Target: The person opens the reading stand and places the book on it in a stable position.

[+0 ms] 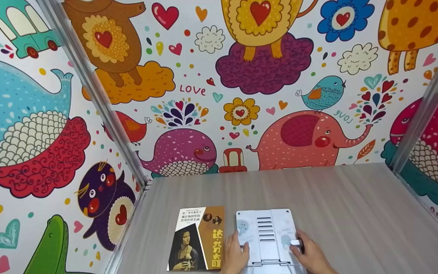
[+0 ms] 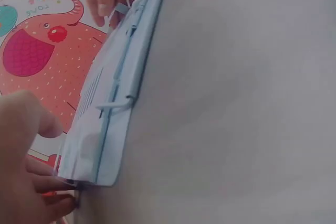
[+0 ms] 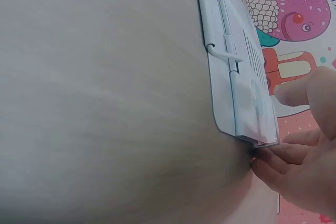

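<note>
A white folding book stand (image 1: 267,252) with a column of slots and wire page holders (image 1: 270,263) lies in front of me in the head view. My left hand (image 1: 235,254) holds its left edge. In the left wrist view the fingers of the left hand (image 2: 31,166) reach under the stand's end (image 2: 86,153), the thumb above. My right hand (image 1: 313,254) holds the right edge, beside a small white tab (image 1: 295,242). The right wrist view shows the right hand (image 3: 310,148) with fingertips beneath the stand's corner (image 3: 251,114) and the thumb raised over it.
A paperback book (image 1: 196,239) with a portrait on its brown and white cover lies left of the stand. The wood-grain table (image 1: 356,213) ends at printed cartoon walls (image 1: 238,114) at the back and sides, with metal posts (image 1: 127,152) at the corners.
</note>
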